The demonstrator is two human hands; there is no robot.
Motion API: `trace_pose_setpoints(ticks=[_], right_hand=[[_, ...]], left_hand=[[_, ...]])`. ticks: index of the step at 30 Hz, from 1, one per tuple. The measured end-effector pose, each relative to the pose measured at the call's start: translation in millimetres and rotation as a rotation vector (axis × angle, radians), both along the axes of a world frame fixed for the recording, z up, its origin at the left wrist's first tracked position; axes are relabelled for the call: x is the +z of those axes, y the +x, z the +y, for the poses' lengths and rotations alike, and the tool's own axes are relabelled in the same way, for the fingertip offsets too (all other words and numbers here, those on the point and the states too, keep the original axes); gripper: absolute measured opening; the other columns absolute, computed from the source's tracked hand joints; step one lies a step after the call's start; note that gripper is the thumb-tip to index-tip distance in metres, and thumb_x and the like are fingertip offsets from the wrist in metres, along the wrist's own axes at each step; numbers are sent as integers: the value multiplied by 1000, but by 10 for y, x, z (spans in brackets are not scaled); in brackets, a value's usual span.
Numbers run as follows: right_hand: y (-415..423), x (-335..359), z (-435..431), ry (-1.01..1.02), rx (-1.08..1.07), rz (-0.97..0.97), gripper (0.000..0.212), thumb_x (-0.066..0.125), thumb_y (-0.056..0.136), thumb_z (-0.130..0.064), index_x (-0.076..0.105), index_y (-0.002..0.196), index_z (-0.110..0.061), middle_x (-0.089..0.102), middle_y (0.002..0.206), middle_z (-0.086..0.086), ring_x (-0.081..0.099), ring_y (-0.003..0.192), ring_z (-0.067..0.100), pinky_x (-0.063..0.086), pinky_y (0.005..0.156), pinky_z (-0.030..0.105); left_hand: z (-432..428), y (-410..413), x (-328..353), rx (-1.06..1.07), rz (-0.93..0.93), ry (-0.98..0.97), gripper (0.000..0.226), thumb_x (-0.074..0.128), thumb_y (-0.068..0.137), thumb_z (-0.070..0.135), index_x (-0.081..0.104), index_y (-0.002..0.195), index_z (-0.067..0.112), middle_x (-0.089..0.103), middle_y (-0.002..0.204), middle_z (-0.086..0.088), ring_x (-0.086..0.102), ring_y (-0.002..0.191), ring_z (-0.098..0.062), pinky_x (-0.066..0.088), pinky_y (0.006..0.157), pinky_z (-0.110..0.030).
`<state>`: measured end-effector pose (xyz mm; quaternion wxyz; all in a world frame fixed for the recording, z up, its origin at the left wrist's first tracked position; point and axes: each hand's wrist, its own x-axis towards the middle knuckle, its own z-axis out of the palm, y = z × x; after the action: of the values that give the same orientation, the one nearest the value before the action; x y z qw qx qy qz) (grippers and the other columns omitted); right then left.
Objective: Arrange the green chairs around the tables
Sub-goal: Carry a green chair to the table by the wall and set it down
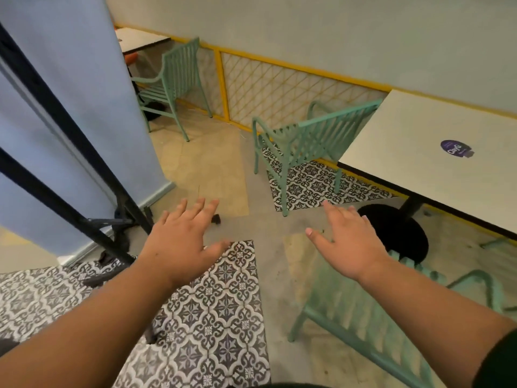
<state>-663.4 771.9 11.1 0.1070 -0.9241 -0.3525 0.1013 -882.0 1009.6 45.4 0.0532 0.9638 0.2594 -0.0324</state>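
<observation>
A green slatted chair stands at the left end of the white table, its back against the table edge, facing away. A second green chair stands farther back beside another white table. A third green chair is close below me on the right, partly under my right forearm. My left hand and my right hand are both stretched out over the floor, fingers spread, holding nothing and touching no chair.
A blue pillar with black metal bars leaning against it fills the left. A yellow lattice railing runs along the wall. The table's black round base sits on the floor. Patterned tiles lie underfoot.
</observation>
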Motion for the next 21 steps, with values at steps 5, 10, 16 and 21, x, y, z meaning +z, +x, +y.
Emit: trace_pose_setpoints(ticks=[5, 10, 16, 21], right_hand=[[161, 157, 365, 68, -123, -18, 91, 28, 88, -77, 18, 162, -24, 29, 166, 7, 16, 155, 29, 13, 125, 54], [664, 177, 630, 66, -201, -26, 88, 31, 90, -73, 17, 163, -25, 27, 167, 5, 13, 155, 30, 11, 125, 53], [1330, 31, 1216, 14, -230, 20, 86, 31, 94, -72, 14, 163, -25, 23, 168, 5, 11, 156, 30, 9, 126, 52], [1808, 35, 1807, 8, -165, -2, 87, 31, 92, -73, 20, 162, -23, 29, 166, 5, 15, 155, 32, 13, 126, 51]], left_hand=[[673, 350, 186, -108, -6, 32, 88, 27, 90, 75, 1, 163, 33, 12, 171, 1, 6, 157, -26, 15, 126, -50], [1197, 1069, 257, -159, -66, 21, 87, 29, 92, 74, 4, 163, 31, 15, 170, 1, 8, 156, -26, 17, 125, -48], [1812, 1661, 181, -138, -38, 1, 86, 32, 93, 71, 2, 163, 31, 12, 171, 2, 6, 157, -25, 15, 126, -47], [2372, 2037, 75, -90, -28, -30, 85, 28, 92, 73, -1, 162, 34, 10, 171, 5, 4, 157, -23, 15, 126, -49]])
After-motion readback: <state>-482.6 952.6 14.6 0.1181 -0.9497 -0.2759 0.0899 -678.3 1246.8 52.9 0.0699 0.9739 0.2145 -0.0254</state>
